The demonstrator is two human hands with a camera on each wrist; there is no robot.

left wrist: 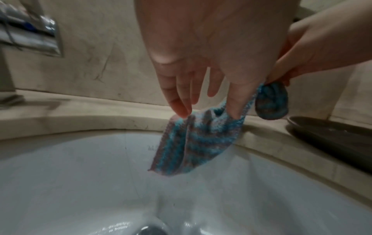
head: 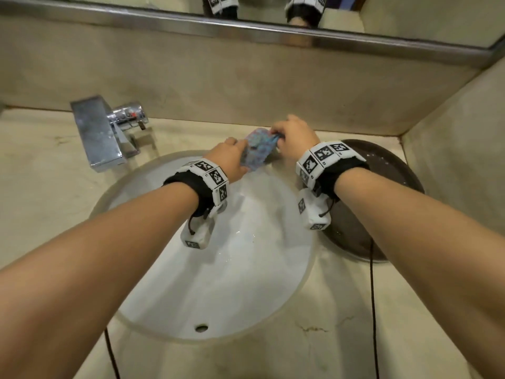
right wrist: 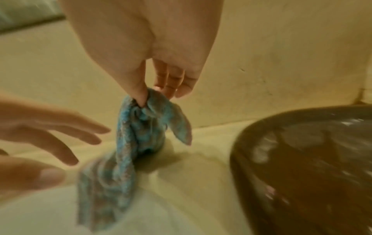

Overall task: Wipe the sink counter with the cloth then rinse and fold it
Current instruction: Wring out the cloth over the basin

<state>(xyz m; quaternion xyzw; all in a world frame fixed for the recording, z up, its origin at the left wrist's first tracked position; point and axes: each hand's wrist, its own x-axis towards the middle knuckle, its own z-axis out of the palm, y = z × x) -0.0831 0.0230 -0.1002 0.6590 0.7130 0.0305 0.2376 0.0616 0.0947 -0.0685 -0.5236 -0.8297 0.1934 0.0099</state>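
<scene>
A small blue and purple cloth (head: 258, 151) hangs over the far rim of the white sink basin (head: 218, 283). My right hand (head: 292, 135) pinches its bunched top corner between thumb and fingertips (right wrist: 141, 95). The cloth (right wrist: 124, 159) droops from that pinch towards the basin. My left hand (head: 232, 157) is beside it on the left, fingers straight and spread. In the left wrist view its fingertips (left wrist: 181, 111) and thumb touch the cloth's (left wrist: 191, 143) upper edge without curling round it. The beige stone counter (head: 41, 201) surrounds the basin.
A chrome tap (head: 101, 135) stands on the counter at the back left, with no water running. A dark round dish (head: 382, 165) sits on the counter to the right of the basin, under my right wrist. Walls close in behind and on the right. A mirror (head: 246, 6) hangs above.
</scene>
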